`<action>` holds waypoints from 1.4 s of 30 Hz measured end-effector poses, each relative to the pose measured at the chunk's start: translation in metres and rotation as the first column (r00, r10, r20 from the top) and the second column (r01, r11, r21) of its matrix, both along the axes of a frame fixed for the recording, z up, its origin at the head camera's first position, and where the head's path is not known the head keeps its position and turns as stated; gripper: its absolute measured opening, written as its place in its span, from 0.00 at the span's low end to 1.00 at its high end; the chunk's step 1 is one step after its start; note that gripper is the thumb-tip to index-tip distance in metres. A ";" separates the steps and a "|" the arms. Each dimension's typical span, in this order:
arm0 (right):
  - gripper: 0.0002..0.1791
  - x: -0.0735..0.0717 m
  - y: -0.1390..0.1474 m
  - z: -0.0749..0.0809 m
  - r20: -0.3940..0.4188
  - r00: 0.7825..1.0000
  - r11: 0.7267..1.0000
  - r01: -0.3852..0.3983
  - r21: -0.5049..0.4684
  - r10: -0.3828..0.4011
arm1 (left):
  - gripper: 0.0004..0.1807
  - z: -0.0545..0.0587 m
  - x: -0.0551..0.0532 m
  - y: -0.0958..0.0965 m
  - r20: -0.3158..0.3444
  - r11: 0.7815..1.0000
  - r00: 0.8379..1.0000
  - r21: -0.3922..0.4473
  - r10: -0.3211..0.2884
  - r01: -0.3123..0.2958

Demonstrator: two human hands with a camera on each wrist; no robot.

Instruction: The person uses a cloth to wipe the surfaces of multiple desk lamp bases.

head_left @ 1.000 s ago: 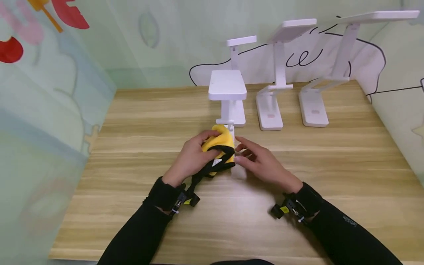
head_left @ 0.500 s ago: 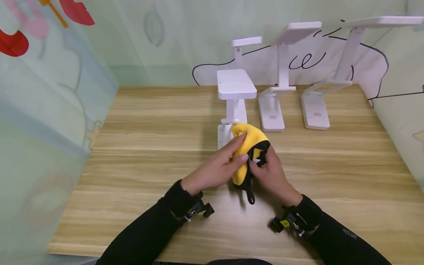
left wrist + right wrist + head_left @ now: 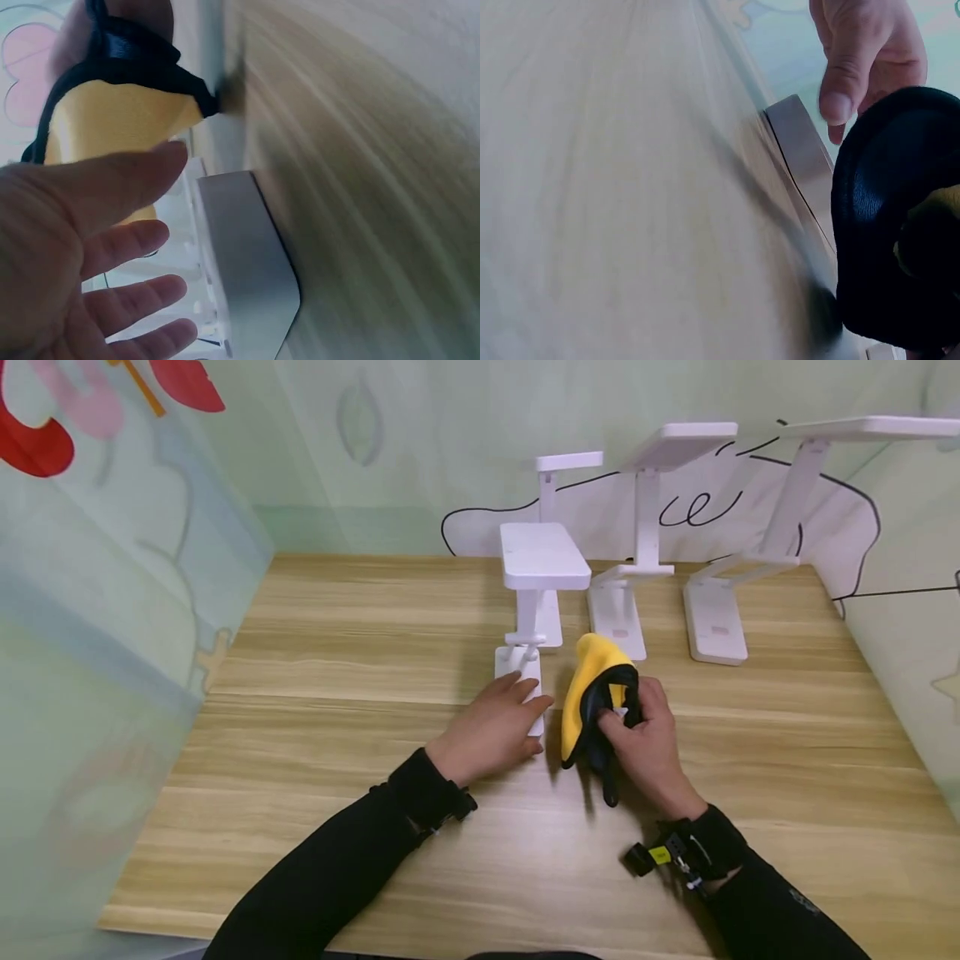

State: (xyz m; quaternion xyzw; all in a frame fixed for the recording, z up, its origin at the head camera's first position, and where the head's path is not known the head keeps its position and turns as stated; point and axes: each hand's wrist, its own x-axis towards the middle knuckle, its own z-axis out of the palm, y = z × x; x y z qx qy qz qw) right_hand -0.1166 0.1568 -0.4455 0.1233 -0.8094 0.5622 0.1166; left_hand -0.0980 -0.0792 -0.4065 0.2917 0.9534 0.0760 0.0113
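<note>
My right hand (image 3: 654, 758) grips a yellow cleaning cloth (image 3: 579, 702) with black edging and a black hanging loop, held raised just right of the front lamp. In the right wrist view the black side of the cloth (image 3: 874, 180) faces the camera. My left hand (image 3: 487, 731) reaches over the base (image 3: 517, 662) of that white folding desk lamp (image 3: 543, 556), its fingers spread and holding nothing. From the left wrist, the base (image 3: 251, 262) appears beside the spread fingers (image 3: 135, 304), with the cloth beyond the thumb. The fingers holding the cloth are partly hidden behind it.
Behind the front lamp stands another white lamp (image 3: 568, 462). Two more white lamps, one in the middle (image 3: 647, 522) and one at the right (image 3: 716, 622), stand near the back wall. All are on a wood-grain table (image 3: 337, 652) with printed walls at its back and sides.
The cloth has passed from my left hand to my right and moved right, off the front lamp's base. My left hand has let go and now lies over the base. The head view has shifted slightly.
</note>
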 end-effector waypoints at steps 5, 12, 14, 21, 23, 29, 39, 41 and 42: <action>0.19 0.000 0.001 -0.003 0.015 1.000 1.000 -0.012 0.022 0.012 | 0.34 -0.005 -0.004 0.003 0.001 0.999 1.000 -0.037 -0.020 0.020; 0.18 -0.001 0.001 -0.001 0.044 0.999 0.998 -0.019 0.067 0.016 | 0.30 -0.006 -0.008 0.003 0.002 0.997 1.000 -0.078 -0.004 0.004; 0.17 -0.002 0.001 -0.001 0.049 0.999 0.996 -0.022 0.081 0.019 | 0.29 -0.004 -0.008 0.003 0.017 0.997 1.000 -0.076 0.005 -0.003; 0.17 -0.003 0.002 -0.002 0.068 0.997 0.993 -0.046 0.105 0.039 | 0.29 -0.003 -0.006 -0.001 0.044 0.997 0.999 -0.077 0.023 -0.020; 0.18 -0.003 0.002 -0.002 0.072 0.996 0.993 -0.054 0.102 0.047 | 0.29 -0.003 -0.006 -0.003 0.047 0.997 0.999 -0.080 0.025 -0.021; 0.18 -0.002 0.001 -0.002 0.078 0.995 0.992 -0.064 0.110 0.056 | 0.28 -0.005 -0.007 -0.013 0.066 0.997 0.996 -0.065 0.052 -0.047; 0.18 -0.001 0.000 -0.003 0.105 0.993 0.988 -0.075 0.135 0.061 | 0.28 -0.003 -0.023 -0.040 0.115 0.993 0.987 -0.038 0.115 -0.112; 0.18 -0.001 0.000 -0.005 0.108 0.992 0.987 -0.078 0.141 0.063 | 0.28 -0.002 -0.029 -0.046 0.119 0.992 0.985 -0.028 0.125 -0.122; 0.18 -0.001 0.000 -0.005 0.109 0.992 0.987 -0.080 0.141 0.065 | 0.28 -0.003 -0.032 -0.049 0.121 0.992 0.984 -0.024 0.130 -0.128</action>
